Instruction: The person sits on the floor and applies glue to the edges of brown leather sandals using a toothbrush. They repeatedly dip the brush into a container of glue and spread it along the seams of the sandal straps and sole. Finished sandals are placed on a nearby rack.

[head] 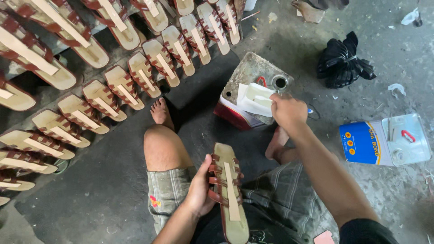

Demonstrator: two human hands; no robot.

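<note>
**Sandal in one hand, glue can under the other**

Seen from above, seated on a dark concrete floor (90,203), knees bent, bare feet forward. Left hand (201,190) wrapped around the side of a sandal (228,192), fingers clasped on its brown straps, sole turned up and lying across the lap between the thighs. A pale strip runs down the middle of that sole. Right hand (287,110) stretched forward, fist closed at the top of a dented grey can (246,77), right beside its round opening; what sits inside the closed fingers cannot be told. A white plastic scrap (255,99) lies on the can, touching the knuckles. To the left, rows of matching sandals (122,86) lined up sole-up on the ground. To the right, a blue tin (384,140) on its side, and farther back a black bundle (343,61).
</note>
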